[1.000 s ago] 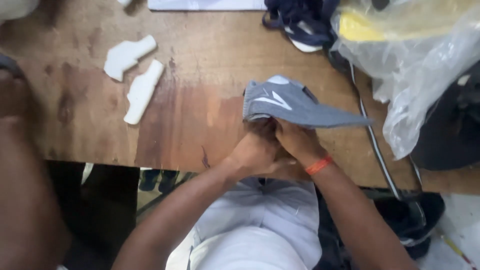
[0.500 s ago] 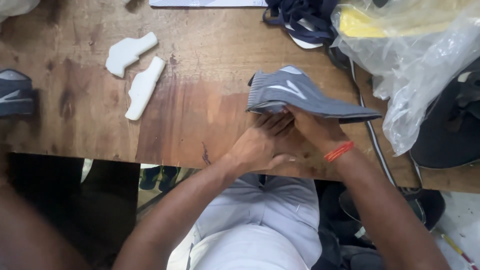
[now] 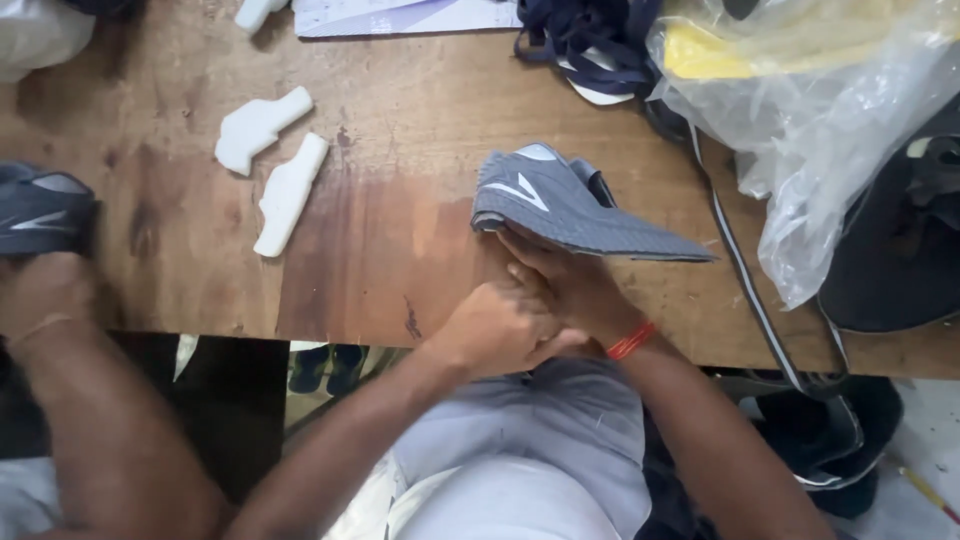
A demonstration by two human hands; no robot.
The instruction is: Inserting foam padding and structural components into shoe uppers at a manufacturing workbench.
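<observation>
**Two hands working a grey shoe upper at the near edge of the table**

The right hand [image 3: 570,285] is reaching up under the grey shoe upper [image 3: 560,205], its fingers [image 3: 520,250] spreading against the underside and propping the piece off the wood. The left hand [image 3: 495,325] is sitting clenched into a fist just beside the right one, pressing against its palm side; whether it is pinching any part of the fabric cannot be told, since its fingertips are hidden. An orange thread band [image 3: 630,342] is circling the right wrist.

The upper is lying folded and nearly flat, its pale stripe facing up and its long thin end pointing toward the right edge of the wooden table [image 3: 400,250]. It is sitting close to the near edge, roughly at the middle of the table's width.

Further out, two white foam pieces [image 3: 275,165] are lying well apart from the hands, toward the far left of the table. At the left edge another person's hand [image 3: 45,290] is resting beside a second grey upper [image 3: 40,210]. Along the far edge a bundle of dark navy straps [image 3: 585,40] is lying next to a crumpled clear plastic bag [image 3: 830,120] with something yellow inside, which is filling the far right corner. A black shoe part [image 3: 900,260] is lying at the right edge, partly under the bag.
</observation>
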